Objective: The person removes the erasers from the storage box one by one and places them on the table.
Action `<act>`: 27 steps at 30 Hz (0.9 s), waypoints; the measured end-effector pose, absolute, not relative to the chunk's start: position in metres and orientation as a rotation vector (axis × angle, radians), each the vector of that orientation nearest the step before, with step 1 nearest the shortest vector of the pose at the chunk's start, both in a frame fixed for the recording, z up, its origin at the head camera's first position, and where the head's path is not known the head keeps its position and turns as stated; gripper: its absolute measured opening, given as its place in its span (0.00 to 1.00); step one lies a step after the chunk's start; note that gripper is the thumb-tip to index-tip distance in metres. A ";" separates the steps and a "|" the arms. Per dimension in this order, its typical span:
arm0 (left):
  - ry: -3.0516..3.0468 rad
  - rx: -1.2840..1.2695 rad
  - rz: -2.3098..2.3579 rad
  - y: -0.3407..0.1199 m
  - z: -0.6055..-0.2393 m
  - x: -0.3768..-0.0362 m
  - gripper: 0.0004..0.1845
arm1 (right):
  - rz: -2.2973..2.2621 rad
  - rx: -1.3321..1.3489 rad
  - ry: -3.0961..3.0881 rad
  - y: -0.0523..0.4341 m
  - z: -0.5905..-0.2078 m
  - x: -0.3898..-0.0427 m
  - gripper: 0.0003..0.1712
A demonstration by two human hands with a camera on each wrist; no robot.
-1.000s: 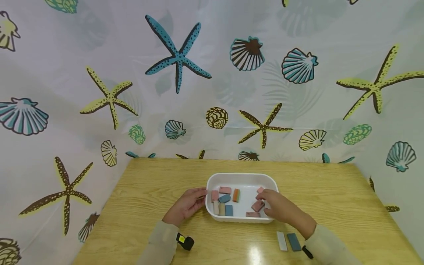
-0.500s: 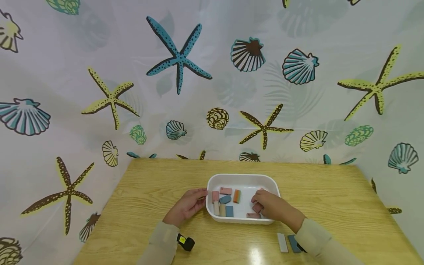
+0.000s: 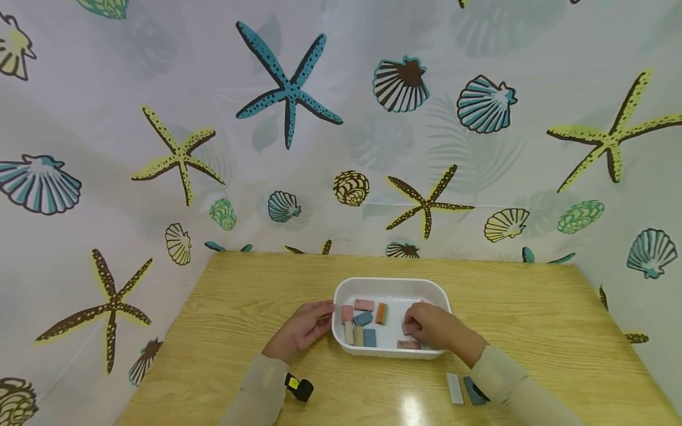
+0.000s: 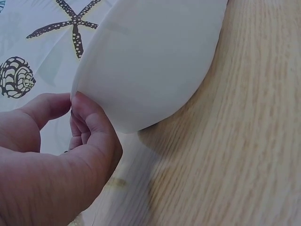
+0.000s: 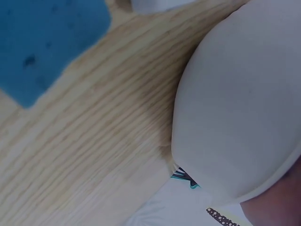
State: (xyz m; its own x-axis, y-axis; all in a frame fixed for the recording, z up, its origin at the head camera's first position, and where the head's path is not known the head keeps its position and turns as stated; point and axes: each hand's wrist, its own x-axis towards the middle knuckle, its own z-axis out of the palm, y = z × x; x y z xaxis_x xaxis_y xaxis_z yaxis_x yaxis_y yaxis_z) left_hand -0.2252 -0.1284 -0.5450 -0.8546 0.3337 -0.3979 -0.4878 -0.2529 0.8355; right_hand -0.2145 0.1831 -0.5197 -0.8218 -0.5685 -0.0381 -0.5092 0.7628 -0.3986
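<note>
A white plastic tray (image 3: pixel 391 353) with rounded corners stands on the wooden table and holds several block-shaped erasers. At its left end my left hand (image 3: pixel 301 330) pinches the rim between thumb and fingers; the left wrist view shows this hand (image 4: pixel 70 150) against the tray's outer wall (image 4: pixel 150 56). My right hand (image 3: pixel 434 325) reaches into the right part of the tray, fingertips pinching a reddish-pink eraser (image 3: pixel 408 328). Just below it lies another pink eraser (image 3: pixel 408 345). In the right wrist view the tray wall (image 5: pixel 240 103) hides most of that hand.
On the tray's left side lie pink erasers (image 3: pixel 364 305), blue ones (image 3: pixel 370 338), beige ones (image 3: pixel 359 336) and an orange-green one (image 3: pixel 381 313). A white eraser (image 3: pixel 455 389) and a blue eraser (image 3: pixel 474 391) lie on the table near my right sleeve. A patterned curtain (image 3: pixel 341 136) surrounds the table.
My right hand has moved left and a little down inside the tray, and its fingers have closed on the reddish-pink eraser, shifting it slightly left. The left hand stays on the rim.
</note>
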 end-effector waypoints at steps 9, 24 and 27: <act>1.535 -0.179 2.122 -0.128 -0.546 -0.227 0.23 | -0.610 -0.778 2.815 0.181 -0.523 -0.218 0.02; 1.498 -0.156 2.146 -0.126 -0.542 -0.224 0.24 | -1.139 -0.593 2.660 0.184 -0.515 -0.216 0.11; 1.501 -0.159 2.150 -0.126 -0.544 -0.225 0.23 | -1.229 -0.516 2.593 0.183 -0.514 -0.213 0.14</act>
